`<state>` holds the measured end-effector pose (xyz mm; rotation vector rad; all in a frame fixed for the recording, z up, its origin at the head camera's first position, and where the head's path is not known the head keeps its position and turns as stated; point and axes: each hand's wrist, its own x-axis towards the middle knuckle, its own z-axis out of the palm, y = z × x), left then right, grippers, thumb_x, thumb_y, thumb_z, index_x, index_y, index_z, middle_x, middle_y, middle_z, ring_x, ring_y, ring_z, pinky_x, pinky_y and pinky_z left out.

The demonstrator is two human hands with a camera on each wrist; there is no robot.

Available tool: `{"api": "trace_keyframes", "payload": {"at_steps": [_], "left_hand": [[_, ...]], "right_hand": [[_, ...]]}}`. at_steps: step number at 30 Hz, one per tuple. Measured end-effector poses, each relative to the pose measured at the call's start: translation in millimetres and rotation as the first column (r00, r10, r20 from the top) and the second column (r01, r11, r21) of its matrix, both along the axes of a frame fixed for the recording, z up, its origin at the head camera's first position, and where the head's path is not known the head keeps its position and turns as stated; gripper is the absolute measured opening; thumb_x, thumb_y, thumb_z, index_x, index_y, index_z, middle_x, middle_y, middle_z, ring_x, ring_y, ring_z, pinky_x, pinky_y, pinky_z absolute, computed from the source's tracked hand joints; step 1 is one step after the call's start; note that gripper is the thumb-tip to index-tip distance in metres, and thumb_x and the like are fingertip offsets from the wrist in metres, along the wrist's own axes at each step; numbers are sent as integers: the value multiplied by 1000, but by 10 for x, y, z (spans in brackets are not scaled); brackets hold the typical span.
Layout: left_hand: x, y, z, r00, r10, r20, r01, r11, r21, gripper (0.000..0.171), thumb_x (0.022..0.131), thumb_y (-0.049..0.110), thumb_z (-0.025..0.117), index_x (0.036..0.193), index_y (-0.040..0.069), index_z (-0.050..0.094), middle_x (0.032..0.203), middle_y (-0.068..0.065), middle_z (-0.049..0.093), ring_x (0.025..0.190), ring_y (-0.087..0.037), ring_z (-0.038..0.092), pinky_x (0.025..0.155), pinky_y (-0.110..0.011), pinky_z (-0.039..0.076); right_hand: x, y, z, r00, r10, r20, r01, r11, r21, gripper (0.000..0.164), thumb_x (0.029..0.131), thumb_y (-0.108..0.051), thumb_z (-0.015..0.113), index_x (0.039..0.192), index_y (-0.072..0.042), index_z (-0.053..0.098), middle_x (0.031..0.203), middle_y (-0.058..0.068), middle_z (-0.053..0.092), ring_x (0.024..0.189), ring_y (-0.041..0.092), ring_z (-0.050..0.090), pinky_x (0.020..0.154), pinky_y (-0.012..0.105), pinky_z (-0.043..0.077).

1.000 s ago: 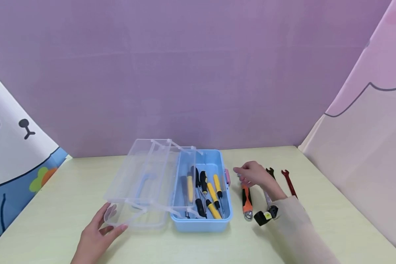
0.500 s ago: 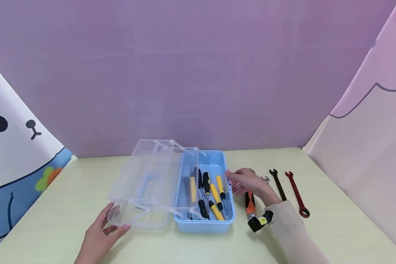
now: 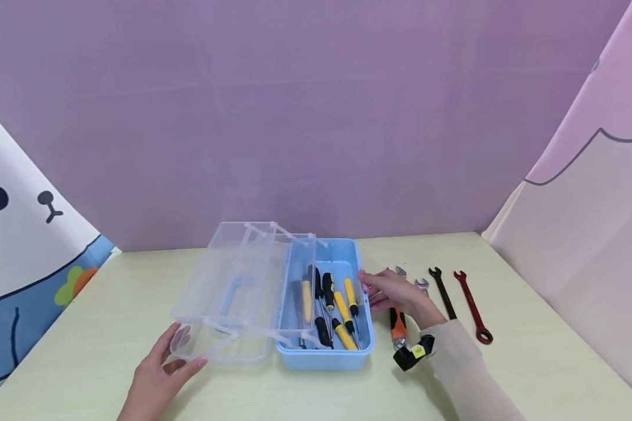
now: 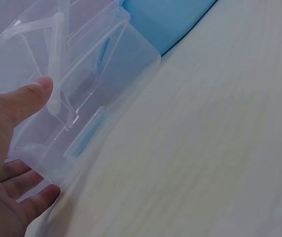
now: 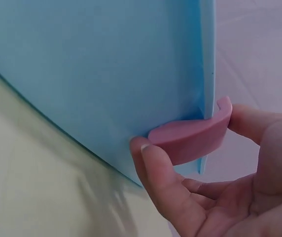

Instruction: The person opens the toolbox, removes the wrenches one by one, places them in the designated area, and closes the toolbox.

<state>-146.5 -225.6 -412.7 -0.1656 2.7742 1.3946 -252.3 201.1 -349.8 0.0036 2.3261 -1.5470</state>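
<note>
My right hand (image 3: 397,292) is at the right side of a light blue toolbox (image 3: 323,361). In the right wrist view its thumb and fingers pinch the pink latch (image 5: 193,140) on the box's rim. The toolbox's clear lid (image 3: 218,348) is folded out to the left. My left hand (image 3: 155,374) grips the lid's near left corner, thumb over the clear plastic and fingers below. Inside the box lie several screwdrivers (image 3: 342,307) with yellow or black handles, some seen through the lid's clear panels. A blue carrying handle (image 3: 233,292) shows through the lid.
Right of the box, partly behind my right hand, lies an orange-and-black handled tool (image 3: 398,327) with metal ends. Beyond it are a silver wrench (image 3: 422,285), a black wrench (image 3: 442,292) and a red wrench (image 3: 473,307). A purple cloth wall (image 3: 295,117) rises behind the table.
My right hand has moved left from over the orange-and-black handled tool to the pink latch and now pinches it. The left hand stays on the lid's corner.
</note>
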Motion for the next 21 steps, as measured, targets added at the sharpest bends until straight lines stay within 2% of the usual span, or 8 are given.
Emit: {"api": "trace_keyframes", "payload": {"at_steps": [5, 12, 16, 21], "left_hand": [[6, -1, 8, 1000, -5, -14, 5, 1000, 1, 95, 85, 39, 70, 152, 5, 13, 146, -34, 32, 114, -44, 57, 90, -45, 54], [0, 1, -26, 1000, -11, -2, 12, 1000, 24, 95, 86, 38, 69, 152, 5, 10, 147, -33, 30, 119, -46, 52, 90, -42, 54], [-4, 2, -41, 999, -37, -22, 38, 998, 52, 92, 88, 35, 68, 152, 2, 10, 146, -35, 31, 123, -47, 48, 91, -41, 54], [-2, 9, -42, 998, -38, -50, 42, 997, 66, 85, 88, 29, 69, 149, -3, 18, 142, -36, 35, 125, -46, 46, 87, -34, 56]], "right_hand": [[-27, 55, -53, 999, 44, 15, -42, 990, -135, 36, 95, -41, 54, 81, -8, 56, 76, 3, 63, 72, 17, 68, 70, 33, 60], [-58, 145, -130, 992, 104, 76, -76, 948, -308, 32, 97, -36, 53, 76, -12, 59, 72, -1, 66, 73, 16, 68, 73, 31, 60], [-63, 171, -160, 988, 129, 82, -94, 935, -343, 31, 97, -36, 53, 80, -11, 62, 74, 0, 67, 73, 15, 67, 75, 29, 59], [-57, 167, -176, 989, 123, 79, -89, 936, -342, 34, 96, -38, 55, 89, -5, 64, 77, 2, 69, 75, 16, 68, 75, 30, 59]]}}
